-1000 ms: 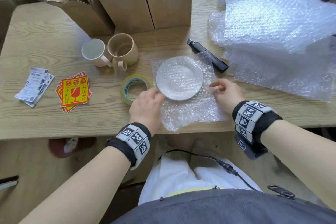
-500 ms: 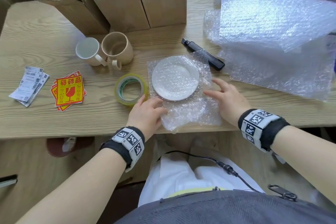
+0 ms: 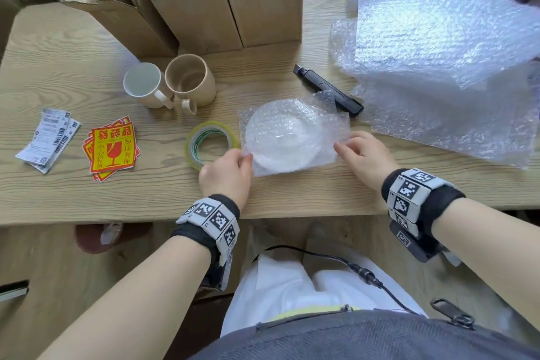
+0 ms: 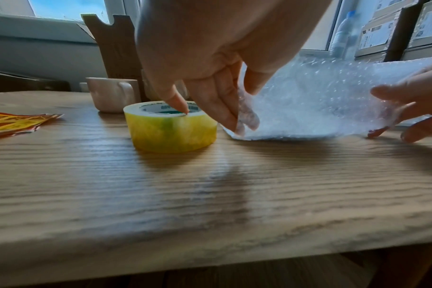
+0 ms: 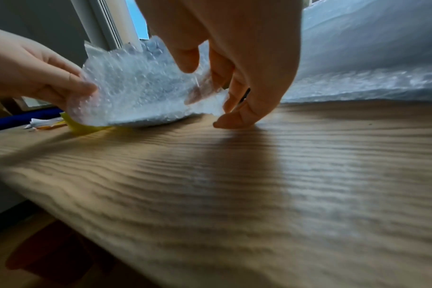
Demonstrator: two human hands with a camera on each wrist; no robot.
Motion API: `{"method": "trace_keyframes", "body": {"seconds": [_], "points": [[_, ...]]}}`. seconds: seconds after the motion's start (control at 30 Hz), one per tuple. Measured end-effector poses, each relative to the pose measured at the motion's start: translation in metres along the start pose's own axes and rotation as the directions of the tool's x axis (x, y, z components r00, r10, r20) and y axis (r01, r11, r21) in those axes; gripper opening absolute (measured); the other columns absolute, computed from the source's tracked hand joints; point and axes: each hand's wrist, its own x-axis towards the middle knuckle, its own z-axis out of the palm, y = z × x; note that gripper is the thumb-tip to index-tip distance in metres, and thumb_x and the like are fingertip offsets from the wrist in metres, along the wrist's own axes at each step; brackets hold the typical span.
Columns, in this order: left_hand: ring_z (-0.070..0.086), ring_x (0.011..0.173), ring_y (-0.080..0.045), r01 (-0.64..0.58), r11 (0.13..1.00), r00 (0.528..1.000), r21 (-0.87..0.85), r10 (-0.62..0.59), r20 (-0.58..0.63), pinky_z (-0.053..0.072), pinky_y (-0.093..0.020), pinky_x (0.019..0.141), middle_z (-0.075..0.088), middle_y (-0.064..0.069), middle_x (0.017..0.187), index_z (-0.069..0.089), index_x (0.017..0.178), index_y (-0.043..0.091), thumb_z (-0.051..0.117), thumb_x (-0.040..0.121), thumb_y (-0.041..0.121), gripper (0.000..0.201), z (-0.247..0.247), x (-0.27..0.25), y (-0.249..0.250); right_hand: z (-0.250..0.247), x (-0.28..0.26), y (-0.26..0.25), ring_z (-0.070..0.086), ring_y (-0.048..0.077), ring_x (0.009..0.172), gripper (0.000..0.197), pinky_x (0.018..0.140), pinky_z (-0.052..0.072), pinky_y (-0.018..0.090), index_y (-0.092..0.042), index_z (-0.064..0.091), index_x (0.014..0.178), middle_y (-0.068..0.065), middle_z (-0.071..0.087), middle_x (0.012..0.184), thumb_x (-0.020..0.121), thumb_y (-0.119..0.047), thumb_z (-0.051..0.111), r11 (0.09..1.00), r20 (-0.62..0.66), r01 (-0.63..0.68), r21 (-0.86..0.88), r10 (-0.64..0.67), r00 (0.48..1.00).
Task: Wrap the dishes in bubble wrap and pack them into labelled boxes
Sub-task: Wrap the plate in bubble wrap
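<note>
- Since the earlier frame, the near half of the bubble wrap sheet [image 3: 295, 137] has been folded up off the surface [image 3: 292, 193] and over the plate [image 3: 282, 140], which was bare on top and now shows only through the film.
- Labels [image 3: 48, 137] and red fragile stickers [image 3: 112, 146] lie at the far left, within reach for the boxing step.
- Two mugs [image 3: 169, 85] stand unwrapped; both look empty.
- The cardboard boxes [image 3: 233, 0] stand open behind them; their contents are hidden.
- The tape roll [image 3: 211, 140] lies flat just beside the left hand [image 3: 226, 175], probably staged to seal the fold.
- Left grip: thumb and fingers pinch the sheet's left corner, holding the fold taut.
- The plate rests on the surface between the hands, inside the fold.
- Right hand [image 3: 365, 155]: grip pinches the right edge; one fingertip [image 5: 222, 122] touches the surface.
- A black utility knife [image 3: 330, 90] and the spare bubble wrap [image 3: 438, 52] lie at right.
</note>
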Motion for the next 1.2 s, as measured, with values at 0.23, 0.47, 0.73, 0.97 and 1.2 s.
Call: {"method": "trace_keyframes", "body": {"seconds": [0.23, 0.47, 0.73, 0.97, 1.2], "points": [[0.057, 0.083, -0.025, 0.000, 0.982, 0.994, 0.188, 0.021, -0.111, 0.034, -0.038, 0.092, 0.061, -0.003, 0.093, 0.050, 0.110, 0.012, 0.053, 0.091, 0.041, 0.034, -0.003, 0.000, -0.004, 0.010, 0.015, -0.011, 0.052, 0.030, 0.096, 0.050, 0.078, 0.033, 0.032, -0.018, 0.047, 0.054, 0.009, 0.049, 0.090, 0.100, -0.034, 0.036, 0.993, -0.044, -0.109, -0.035, 0.107, 0.993], [0.032, 0.139, -0.028, -0.689, 0.645, 0.725, 0.331, 0.609, 0.322, 0.021, -0.042, 0.114, 0.033, -0.007, 0.152, 0.045, 0.139, 0.020, 0.037, 0.094, 0.025, 0.046, 0.005, -0.008, 0.018, 0.011, 0.020, -0.015, 0.049, 0.027, 0.091, 0.049, 0.077, 0.035, 0.033, -0.012, 0.048, 0.056, 0.010, 0.048, 0.093, 0.099, -0.034, 0.040, 0.982, -0.064, -0.178, -0.059, 0.174, 0.983], [-0.012, 0.146, -0.021, -0.632, 0.662, 0.743, 0.402, 0.370, 0.558, -0.002, -0.039, 0.118, -0.013, 0.000, 0.159, -0.002, 0.152, 0.027, 0.026, 0.101, 0.046, 0.061, 0.017, 0.007, 0.020, 0.014, -0.001, -0.035, 0.024, 0.027, 0.139, 0.054, 0.115, 0.016, 0.040, -0.014, 0.040, 0.138, 0.009, 0.031, 0.149, 0.091, -0.035, 0.055, 0.884, -0.160, 0.129, -0.449, -0.222, 0.962], [-0.013, 0.146, -0.019, -0.648, 0.662, 0.732, 0.377, 0.405, 0.548, 0.000, -0.035, 0.117, -0.012, 0.002, 0.159, -0.002, 0.152, 0.026, 0.026, 0.100, 0.048, 0.063, 0.015, 0.012, 0.012, 0.046, 0.001, -0.042, -0.012, 0.024, 0.146, 0.063, 0.116, -0.011, 0.035, -0.023, 0.008, 0.151, 0.006, -0.006, 0.159, 0.098, -0.044, 0.034, 0.768, 0.182, 0.326, -0.552, -0.271, 0.945], [0.018, 0.142, -0.042, -0.596, 0.705, 0.796, 0.385, 0.454, 0.400, 0.031, -0.047, 0.109, 0.019, -0.022, 0.155, 0.035, 0.146, 0.024, 0.054, 0.090, 0.041, 0.062, 0.019, -0.002, -0.001, 0.047, 0.000, -0.033, -0.016, 0.026, 0.145, 0.069, 0.116, -0.012, 0.036, -0.024, -0.001, 0.151, 0.009, -0.013, 0.158, 0.097, -0.045, 0.037, 0.738, 0.226, 0.350, -0.578, -0.267, 0.937]]}}
